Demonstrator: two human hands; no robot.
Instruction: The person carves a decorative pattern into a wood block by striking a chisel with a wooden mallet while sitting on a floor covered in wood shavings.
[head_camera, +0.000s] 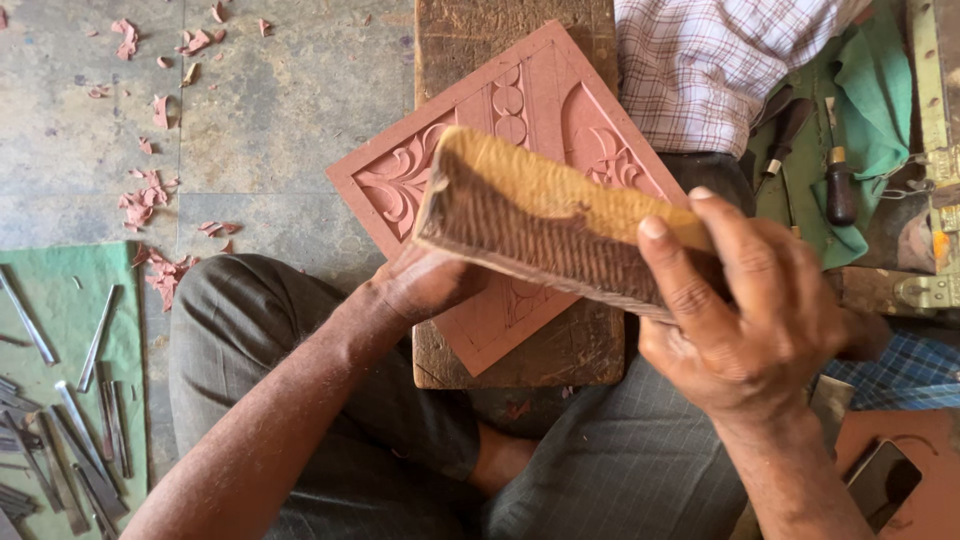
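Note:
A reddish carved panel (540, 110) with floral relief lies tilted on a worn wooden block (560, 355) between my knees. My right hand (745, 320) grips a thick, dented wooden mallet block (540, 225) by its right end, holding it raised above the panel. My left hand (425, 285) sits under the mallet's left end and rests on the panel's lower left part; its fingers are hidden, so I cannot tell if it holds a tool.
Several metal chisels (85, 440) lie on a green cloth (70, 290) at the lower left. Reddish chips (145, 200) litter the stone floor. Another person in a checked shirt (700, 70) sits opposite. Wooden-handled tools (838, 185) lie on green cloth at right.

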